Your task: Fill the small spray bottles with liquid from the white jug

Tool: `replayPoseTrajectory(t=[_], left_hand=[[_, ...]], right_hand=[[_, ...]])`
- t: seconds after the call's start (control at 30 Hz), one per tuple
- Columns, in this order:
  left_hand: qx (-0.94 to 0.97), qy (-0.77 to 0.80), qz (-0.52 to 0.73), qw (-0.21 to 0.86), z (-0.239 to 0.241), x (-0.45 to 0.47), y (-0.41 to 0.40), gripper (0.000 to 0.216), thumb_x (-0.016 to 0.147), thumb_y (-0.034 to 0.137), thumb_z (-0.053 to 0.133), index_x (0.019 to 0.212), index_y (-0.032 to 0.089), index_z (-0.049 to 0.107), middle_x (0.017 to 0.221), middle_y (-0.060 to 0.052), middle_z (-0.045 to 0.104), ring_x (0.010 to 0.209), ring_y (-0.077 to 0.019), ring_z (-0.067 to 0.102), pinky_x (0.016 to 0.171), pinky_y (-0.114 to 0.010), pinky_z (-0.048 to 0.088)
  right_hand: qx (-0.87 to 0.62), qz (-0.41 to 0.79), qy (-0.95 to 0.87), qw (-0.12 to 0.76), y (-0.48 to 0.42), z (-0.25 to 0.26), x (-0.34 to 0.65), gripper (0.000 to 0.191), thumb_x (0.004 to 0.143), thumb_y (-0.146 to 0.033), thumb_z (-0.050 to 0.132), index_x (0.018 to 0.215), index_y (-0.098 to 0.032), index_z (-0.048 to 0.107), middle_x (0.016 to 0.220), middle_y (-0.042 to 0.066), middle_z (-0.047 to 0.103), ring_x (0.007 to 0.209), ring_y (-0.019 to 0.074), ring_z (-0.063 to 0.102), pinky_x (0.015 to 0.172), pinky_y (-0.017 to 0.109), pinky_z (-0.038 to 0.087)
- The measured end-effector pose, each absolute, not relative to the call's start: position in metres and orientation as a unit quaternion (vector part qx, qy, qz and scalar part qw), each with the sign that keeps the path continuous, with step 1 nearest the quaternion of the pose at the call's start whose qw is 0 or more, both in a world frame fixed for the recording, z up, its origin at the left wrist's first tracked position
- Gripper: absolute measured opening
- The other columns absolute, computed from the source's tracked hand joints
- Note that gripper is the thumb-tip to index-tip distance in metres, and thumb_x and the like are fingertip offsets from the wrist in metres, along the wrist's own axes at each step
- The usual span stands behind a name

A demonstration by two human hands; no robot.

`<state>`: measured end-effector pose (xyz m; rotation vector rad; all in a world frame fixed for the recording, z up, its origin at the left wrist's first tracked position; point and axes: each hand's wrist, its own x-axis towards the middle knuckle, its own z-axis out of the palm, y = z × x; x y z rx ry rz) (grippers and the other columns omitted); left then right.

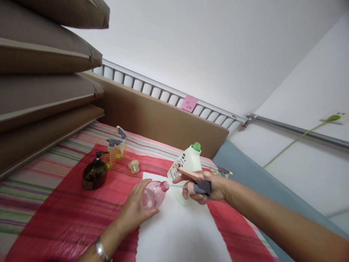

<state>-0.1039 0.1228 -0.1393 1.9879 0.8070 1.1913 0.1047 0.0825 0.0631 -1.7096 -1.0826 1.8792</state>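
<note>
My left hand (136,205) is wrapped round a clear pink bottle (154,194), tilted with its uncapped neck toward the right. In my right hand (203,187) is a spray pump head (202,187) with a dark grey body and pink collar. Its thin dip tube points left, its end close to the bottle's mouth; I cannot tell if it is inside. A flat peach-coloured piece (190,174) shows at my right fingers, its kind unclear. Just behind stands a pale jug (188,160) with a green spout. Beneath both hands lies a white scalloped-edge sheet (180,236).
On the red cloth (65,203) stand a dark pump bottle (95,173), orange spray bottles (116,151) and a beige cap (133,166). Another spray bottle (224,171) shows behind my right wrist. Stacked brown cushions (49,87) rise at the left; a brown panel (152,112) bounds the back.
</note>
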Motion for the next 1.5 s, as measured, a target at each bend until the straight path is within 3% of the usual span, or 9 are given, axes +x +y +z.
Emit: replayPoseTrajectory(t=[0.13,0.3,0.5,0.7,0.83,1.1,1.33,1.5], left_hand=[[0.749,0.306,0.463,0.36,-0.135,-0.097,0.119,0.074,0.063,0.017,0.073,0.129,0.024,0.04,0.131,-0.011,0.051,0.123,-0.0304,0.047,0.104,-0.05,0.037],[0.731,0.314,0.472,0.38,-0.133,-0.099,0.123,0.077,0.062,0.014,0.072,0.13,0.026,0.04,0.13,-0.011,0.051,0.122,-0.0303,0.047,0.103,-0.051,0.036],[0.681,0.356,0.492,0.408,-0.142,-0.099,0.13,0.074,0.058,0.017,0.075,0.126,0.024,0.045,0.124,-0.01,0.055,0.118,-0.0302,0.05,0.1,-0.05,0.038],[0.638,0.363,0.509,0.448,-0.145,-0.096,0.131,0.072,0.056,0.017,0.075,0.122,0.021,0.047,0.125,-0.012,0.055,0.117,-0.0286,0.051,0.101,-0.048,0.038],[0.642,0.352,0.488,0.475,-0.142,-0.096,0.125,0.075,0.055,0.016,0.075,0.123,0.021,0.045,0.127,-0.013,0.053,0.121,-0.0287,0.049,0.104,-0.047,0.036],[0.649,0.348,0.493,0.463,-0.138,-0.098,0.12,0.076,0.052,0.016,0.076,0.122,0.021,0.048,0.126,-0.012,0.055,0.119,-0.0301,0.05,0.104,-0.047,0.037],[0.647,0.361,0.491,0.458,-0.139,-0.096,0.119,0.077,0.053,0.015,0.075,0.123,0.02,0.045,0.127,-0.012,0.053,0.119,-0.0297,0.05,0.104,-0.048,0.037],[0.671,0.372,0.507,0.393,-0.141,-0.099,0.117,0.076,0.056,0.017,0.075,0.125,0.022,0.044,0.125,-0.011,0.054,0.118,-0.0301,0.05,0.102,-0.05,0.038]], right_hand=[[-0.599,0.694,-0.338,0.21,0.103,0.049,0.097,0.033,0.088,-0.048,0.052,0.1,-0.017,0.056,0.075,0.008,0.066,0.044,0.0096,0.054,0.031,0.012,0.024],[-0.578,0.679,-0.37,0.262,0.105,0.034,0.086,0.033,0.087,-0.05,0.054,0.095,-0.018,0.056,0.093,0.008,0.066,0.07,0.0183,0.069,0.044,0.018,0.045],[-0.592,0.554,-0.46,0.362,0.088,0.028,0.08,0.039,0.079,-0.041,0.066,0.112,-0.021,0.06,0.116,0.011,0.061,0.087,0.0224,0.067,0.058,0.026,0.051],[-0.578,0.466,-0.469,0.479,0.075,-0.008,0.078,0.053,0.071,-0.036,0.075,0.119,-0.024,0.057,0.127,0.009,0.058,0.116,0.0263,0.053,0.091,0.037,0.043],[-0.5,0.465,-0.521,0.512,0.078,-0.03,0.063,0.047,0.073,-0.035,0.073,0.117,-0.023,0.06,0.121,0.006,0.062,0.117,0.0257,0.051,0.102,0.042,0.033],[-0.519,0.456,-0.476,0.545,0.089,-0.04,0.045,0.042,0.061,-0.032,0.083,0.098,-0.022,0.064,0.097,0.004,0.07,0.1,0.0246,0.06,0.096,0.041,0.04],[-0.508,0.429,-0.461,0.588,0.089,-0.061,0.042,0.037,0.071,-0.035,0.076,0.103,-0.025,0.059,0.105,0.002,0.066,0.106,0.0222,0.056,0.099,0.039,0.037],[-0.499,0.413,-0.447,0.617,0.089,-0.069,0.032,0.031,0.075,-0.033,0.074,0.1,-0.025,0.058,0.099,0.001,0.065,0.101,0.0209,0.057,0.096,0.038,0.04]])
